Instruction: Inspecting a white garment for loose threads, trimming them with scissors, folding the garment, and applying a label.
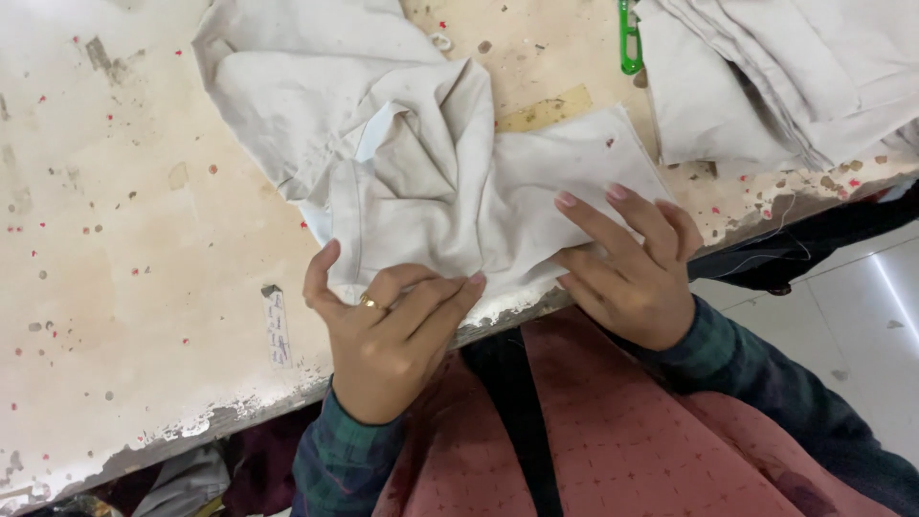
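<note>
Both hands work the cream cloth [459, 182] at the bench [144, 239] edge: left hand [383, 330] pinches its hem, right hand [627, 263] presses flat, fingers spread. Beyond the cloth, green clip [629, 38] beside folded stack [775, 77].

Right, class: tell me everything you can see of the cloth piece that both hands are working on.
The cloth piece is off-white woven fabric, creased and faintly soiled, bunched into folds at its middle with a pale lining showing in one fold. It lies on the worn, speckled table, its near edge at the table's front edge. The left hand, wearing a ring, pinches the near edge; the right hand presses flat on its right part.
</note>
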